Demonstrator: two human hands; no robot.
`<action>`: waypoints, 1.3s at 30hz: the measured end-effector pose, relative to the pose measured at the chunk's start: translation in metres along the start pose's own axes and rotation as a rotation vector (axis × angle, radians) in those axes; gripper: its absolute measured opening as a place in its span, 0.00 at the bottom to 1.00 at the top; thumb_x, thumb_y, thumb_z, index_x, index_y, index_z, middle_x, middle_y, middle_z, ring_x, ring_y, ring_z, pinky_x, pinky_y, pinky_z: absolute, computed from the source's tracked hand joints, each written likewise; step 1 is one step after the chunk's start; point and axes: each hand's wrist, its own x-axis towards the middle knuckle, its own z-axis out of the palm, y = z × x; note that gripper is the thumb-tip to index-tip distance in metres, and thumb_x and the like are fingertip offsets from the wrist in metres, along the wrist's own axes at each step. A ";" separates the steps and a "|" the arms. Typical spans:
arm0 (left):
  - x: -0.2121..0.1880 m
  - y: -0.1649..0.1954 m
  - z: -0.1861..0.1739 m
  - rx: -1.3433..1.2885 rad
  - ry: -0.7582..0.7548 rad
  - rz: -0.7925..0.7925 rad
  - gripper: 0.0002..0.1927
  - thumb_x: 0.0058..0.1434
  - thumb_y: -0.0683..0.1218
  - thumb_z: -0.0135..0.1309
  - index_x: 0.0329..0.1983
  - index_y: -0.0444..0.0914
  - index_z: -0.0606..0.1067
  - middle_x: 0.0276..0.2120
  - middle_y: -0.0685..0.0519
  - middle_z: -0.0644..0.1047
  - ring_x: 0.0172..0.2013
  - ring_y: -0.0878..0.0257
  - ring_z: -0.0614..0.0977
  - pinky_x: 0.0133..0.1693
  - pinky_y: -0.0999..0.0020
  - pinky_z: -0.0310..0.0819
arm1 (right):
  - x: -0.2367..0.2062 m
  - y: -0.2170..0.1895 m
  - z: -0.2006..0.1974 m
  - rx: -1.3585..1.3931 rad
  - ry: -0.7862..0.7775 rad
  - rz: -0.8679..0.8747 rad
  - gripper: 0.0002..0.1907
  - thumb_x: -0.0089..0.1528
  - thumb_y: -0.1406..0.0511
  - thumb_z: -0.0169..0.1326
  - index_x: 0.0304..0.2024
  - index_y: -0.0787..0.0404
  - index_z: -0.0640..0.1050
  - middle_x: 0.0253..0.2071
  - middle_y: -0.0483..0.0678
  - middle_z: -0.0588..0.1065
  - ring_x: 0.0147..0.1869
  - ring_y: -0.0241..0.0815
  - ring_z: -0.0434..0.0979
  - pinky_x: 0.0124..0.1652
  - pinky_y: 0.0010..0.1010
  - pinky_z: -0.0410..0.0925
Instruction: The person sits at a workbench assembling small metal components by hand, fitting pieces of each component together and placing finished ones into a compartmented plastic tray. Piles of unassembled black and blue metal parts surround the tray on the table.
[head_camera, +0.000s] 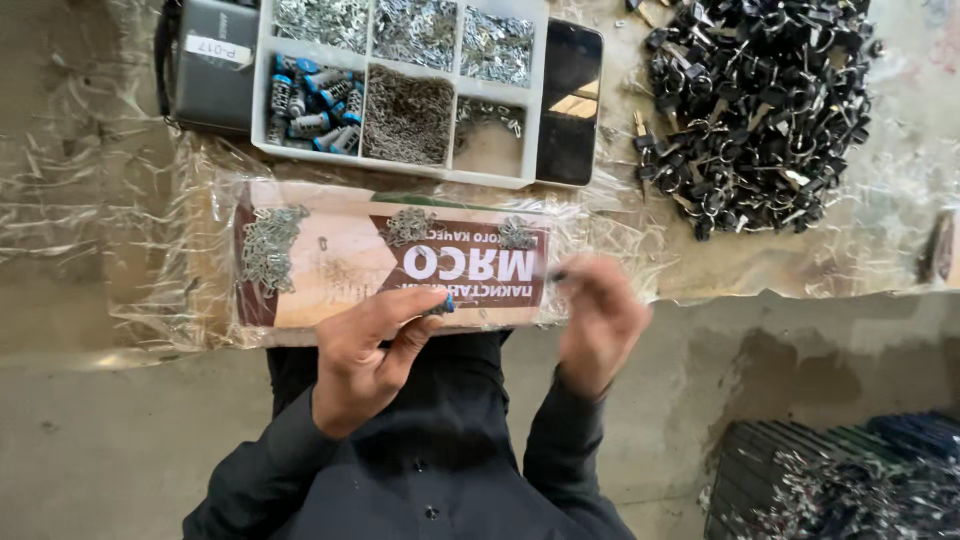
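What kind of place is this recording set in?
Probably a small hand-assembly workbench. A compartment tray sorts small metal parts, a heap of black keyring pieces lies beside it, and plastic sheeting covers the worn table.

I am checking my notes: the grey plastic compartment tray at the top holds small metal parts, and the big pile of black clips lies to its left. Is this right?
Not quite. In the head view the big pile of black clips lies to the right of the grey plastic compartment tray, not its left. The tray does hold small metal parts.
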 end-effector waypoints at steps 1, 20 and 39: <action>0.000 -0.001 0.001 -0.007 -0.006 -0.010 0.13 0.64 0.36 0.61 0.52 0.36 0.79 0.46 0.47 0.83 0.45 0.57 0.87 0.46 0.69 0.81 | -0.010 -0.003 0.008 -0.035 -0.101 0.023 0.09 0.63 0.74 0.56 0.47 0.70 0.79 0.45 0.50 0.78 0.47 0.38 0.74 0.49 0.26 0.67; -0.005 0.005 -0.006 0.131 0.093 0.157 0.13 0.62 0.37 0.62 0.50 0.38 0.79 0.43 0.46 0.84 0.43 0.52 0.87 0.44 0.65 0.82 | 0.009 -0.006 0.025 -0.102 -0.437 0.239 0.10 0.57 0.79 0.61 0.42 0.72 0.82 0.37 0.48 0.79 0.40 0.34 0.77 0.41 0.24 0.69; -0.030 -0.025 -0.034 -0.168 0.295 0.037 0.15 0.60 0.37 0.67 0.46 0.34 0.74 0.40 0.49 0.83 0.41 0.64 0.86 0.44 0.71 0.81 | 0.062 -0.026 0.056 0.007 -1.059 0.378 0.10 0.61 0.74 0.66 0.44 0.67 0.82 0.40 0.47 0.79 0.42 0.34 0.78 0.42 0.26 0.72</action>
